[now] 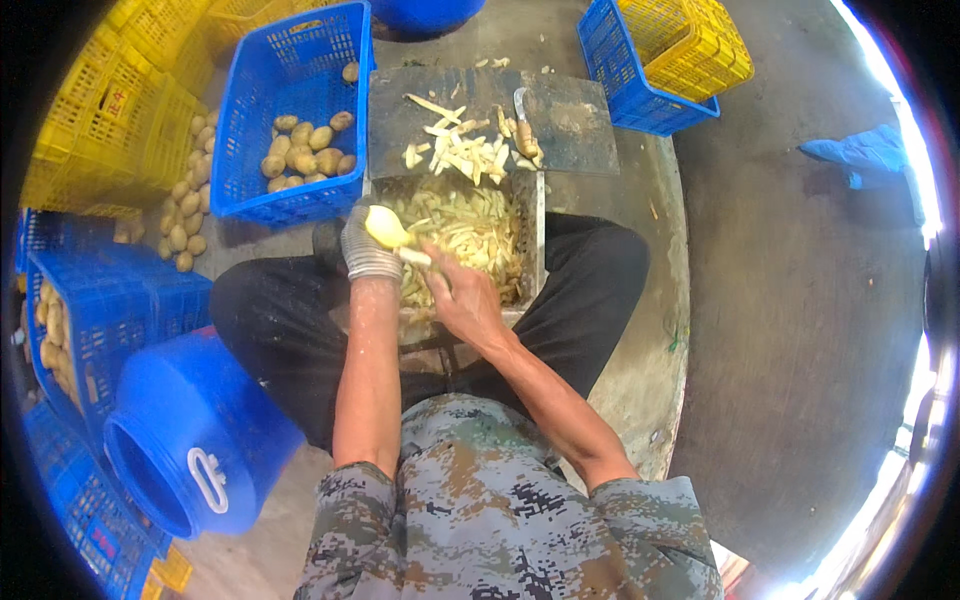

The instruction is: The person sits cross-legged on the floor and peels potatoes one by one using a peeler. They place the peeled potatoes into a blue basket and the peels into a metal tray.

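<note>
My left hand [367, 244], in a grey-and-white knitted glove, grips a peeled yellow potato [385, 226]. My bare right hand [469, 292] is just right of it, its thumb and index finger closed on a small pale item [414, 257]. Blur hides whether that item is a peeling tool or a strip of peel. Beneath both hands, a box [541, 232] between my knees holds a heap of potato peelings [480, 240]. Beyond it lies a dark board [577, 135] with more peelings [469, 154] and a curved knife with a wooden handle [523, 124].
A blue crate [289, 199] with several unpeeled potatoes [302, 146] stands at front left. Loose potatoes [184, 214] lie beside stacked yellow crates [112, 112]. A blue plastic drum [202, 420] lies tipped at my left. Nested crates [652, 82] stand front right.
</note>
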Demonstrator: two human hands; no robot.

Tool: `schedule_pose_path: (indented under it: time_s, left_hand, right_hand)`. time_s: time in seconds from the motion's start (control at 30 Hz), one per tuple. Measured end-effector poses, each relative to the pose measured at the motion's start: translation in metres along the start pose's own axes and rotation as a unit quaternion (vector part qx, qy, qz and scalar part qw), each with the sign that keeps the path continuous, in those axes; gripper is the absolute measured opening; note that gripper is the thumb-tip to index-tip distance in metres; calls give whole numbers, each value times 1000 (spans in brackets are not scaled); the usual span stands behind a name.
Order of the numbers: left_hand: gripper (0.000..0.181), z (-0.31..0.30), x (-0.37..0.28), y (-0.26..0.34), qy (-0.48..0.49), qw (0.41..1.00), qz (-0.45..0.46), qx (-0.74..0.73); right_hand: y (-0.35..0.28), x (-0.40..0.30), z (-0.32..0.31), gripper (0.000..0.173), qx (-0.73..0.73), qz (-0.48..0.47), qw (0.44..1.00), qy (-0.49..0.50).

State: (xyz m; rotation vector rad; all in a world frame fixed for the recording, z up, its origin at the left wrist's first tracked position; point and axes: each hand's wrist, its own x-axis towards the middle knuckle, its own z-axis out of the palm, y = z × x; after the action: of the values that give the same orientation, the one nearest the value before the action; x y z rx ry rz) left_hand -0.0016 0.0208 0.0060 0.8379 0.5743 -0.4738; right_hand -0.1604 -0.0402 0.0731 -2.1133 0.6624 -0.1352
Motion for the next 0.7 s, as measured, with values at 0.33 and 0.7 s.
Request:
schedule_pose_path:
  time_s: [0.33, 0.7]
  left_hand:
    - [24, 16, -12, 9, -183, 975, -30, -126]
    - [18, 6, -8, -8, -147, 977, -9, -156]
  right_hand:
    - [-14, 43, -22, 40, 168, -87, 981, 43]
    - [-11, -3, -26, 42, 169, 116, 977, -61]
